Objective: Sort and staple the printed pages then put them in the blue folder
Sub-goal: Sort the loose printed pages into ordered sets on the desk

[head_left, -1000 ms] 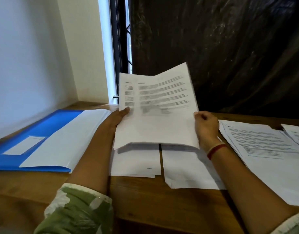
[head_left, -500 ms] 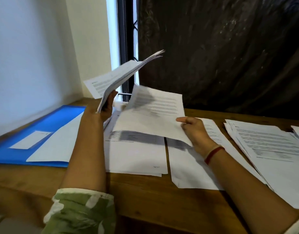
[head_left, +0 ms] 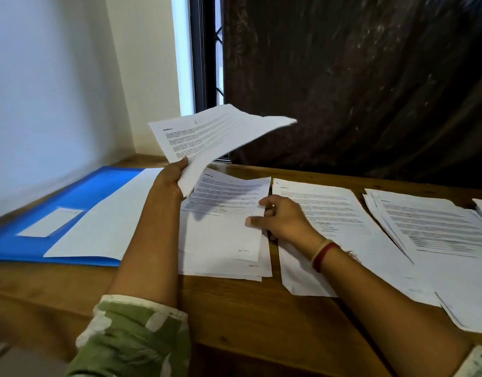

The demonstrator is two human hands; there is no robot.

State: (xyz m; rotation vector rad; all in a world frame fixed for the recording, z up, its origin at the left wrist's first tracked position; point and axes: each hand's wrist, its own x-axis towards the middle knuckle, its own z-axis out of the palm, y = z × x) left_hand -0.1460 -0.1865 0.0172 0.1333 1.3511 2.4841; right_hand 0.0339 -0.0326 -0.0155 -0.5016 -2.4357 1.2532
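A wooden bench is carrying the whole job, with a dark curtain hanging behind it. At its left end the blue folder is lying open with white sheets in it, well apart from the sorting area. Across the middle and right, printed pages are lying in separate piles: a centre pile, a neighbouring pile just to its right, and a fanned pile further right. No stapler is showing, so the task looks to be in its sorting stage. The left hand is holding a sheaf of pages raised above the centre pile, fingers clamped on its lower edge, the long axis running up and to the right. The right hand is resting on the right edge of the centre pile's top sheet, fingers loosely curled and touching the paper. The sheaf is hanging up and to the left of that hand, so the right hand is the one placed to draw the next page.
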